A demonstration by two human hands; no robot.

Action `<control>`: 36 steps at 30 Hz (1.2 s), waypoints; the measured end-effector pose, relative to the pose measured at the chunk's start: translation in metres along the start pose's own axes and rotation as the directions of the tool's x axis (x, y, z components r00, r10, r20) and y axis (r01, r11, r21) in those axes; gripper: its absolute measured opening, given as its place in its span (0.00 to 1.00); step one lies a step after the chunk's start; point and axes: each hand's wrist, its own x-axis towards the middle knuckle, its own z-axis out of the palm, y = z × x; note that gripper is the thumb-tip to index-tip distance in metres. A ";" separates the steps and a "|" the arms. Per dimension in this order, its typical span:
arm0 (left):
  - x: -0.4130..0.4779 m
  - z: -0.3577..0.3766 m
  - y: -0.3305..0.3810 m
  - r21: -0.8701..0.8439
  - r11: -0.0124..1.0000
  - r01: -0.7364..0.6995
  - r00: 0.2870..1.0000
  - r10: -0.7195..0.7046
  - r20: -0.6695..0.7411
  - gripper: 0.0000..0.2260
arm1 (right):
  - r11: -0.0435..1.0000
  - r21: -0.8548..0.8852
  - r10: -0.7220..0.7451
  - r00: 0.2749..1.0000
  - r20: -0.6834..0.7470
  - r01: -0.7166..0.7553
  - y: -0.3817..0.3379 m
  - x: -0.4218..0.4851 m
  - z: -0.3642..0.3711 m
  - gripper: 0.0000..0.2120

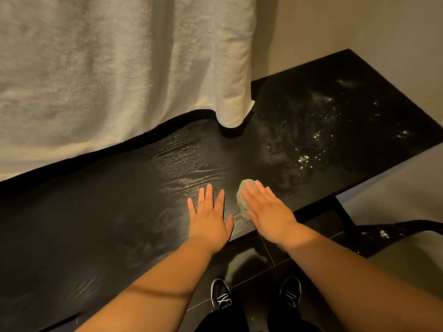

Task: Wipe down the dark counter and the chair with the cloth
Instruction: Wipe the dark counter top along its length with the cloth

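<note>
The flat right hand [269,213] presses the cloth [242,196] on the counter [96,212], specks [311,152] lying far right; the flat left hand [211,220] holds nothing.

Head view: wide-angle, looks steeply down, close over dark counter [96,224].

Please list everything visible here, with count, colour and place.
counter: one, black, across the middle
cloth: one, grey-green, under the right hand
specks: many, shiny, counter's right part
fabric: one, cream, hanging behind the counter
wall: one, beige, upper right
floor tiles: several, dark, below the counter
chair: one, black, partly seen, right edge
shoes: two, black, bottom
left hand: one, flat on the counter
right hand: one, flat on the cloth
</note>
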 end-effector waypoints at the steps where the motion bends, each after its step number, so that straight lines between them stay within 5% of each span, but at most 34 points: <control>1: 0.002 0.000 0.004 -0.002 1.000 0.025 1.000 -0.025 -0.003 0.34 | 0.999 -0.013 0.038 0.999 -0.015 -0.038 0.019 -0.003 -0.003 0.31; 5: 0.010 0.000 0.024 -0.053 0.990 0.129 0.991 -0.131 -0.027 0.34 | 0.954 -0.018 0.298 0.953 -0.051 -0.300 0.097 -0.018 -0.020 0.31; 8: 0.013 -0.002 0.043 -0.138 0.963 0.232 0.971 -0.237 -0.018 0.33 | 0.931 0.027 0.365 0.931 -0.032 -0.364 0.096 -0.014 -0.023 0.31; 13: 0.039 -0.013 0.074 -0.331 0.841 0.427 0.892 -0.451 0.003 0.31 | 0.998 0.063 0.028 1.000 -0.002 -0.028 0.028 -0.016 -0.002 0.34; 17: 0.047 -0.005 0.082 -0.291 0.824 0.487 0.849 -0.524 -0.064 0.30 | 0.996 0.016 -0.085 0.996 -0.038 0.086 0.061 -0.016 0.002 0.31; 22: 0.050 0.002 0.086 -0.279 0.820 0.499 0.833 -0.543 -0.107 0.31 | 0.975 0.080 0.215 0.967 -0.136 -0.206 0.137 -0.024 -0.018 0.31; 25: 0.052 0.004 0.086 -0.265 0.824 0.501 0.829 -0.545 -0.128 0.31 | 0.955 0.130 0.287 0.939 -0.189 -0.266 0.125 -0.019 -0.017 0.33; 31: 0.053 0.004 0.085 -0.245 0.828 0.504 0.827 -0.545 -0.138 0.30 | 0.993 0.008 -0.115 0.986 -0.122 0.117 0.044 -0.016 0.023 0.31; 36: 0.053 0.005 0.084 -0.250 0.823 0.509 0.825 -0.550 -0.129 0.30 | 0.985 -0.118 -0.133 0.988 -0.082 0.123 0.115 -0.008 0.004 0.28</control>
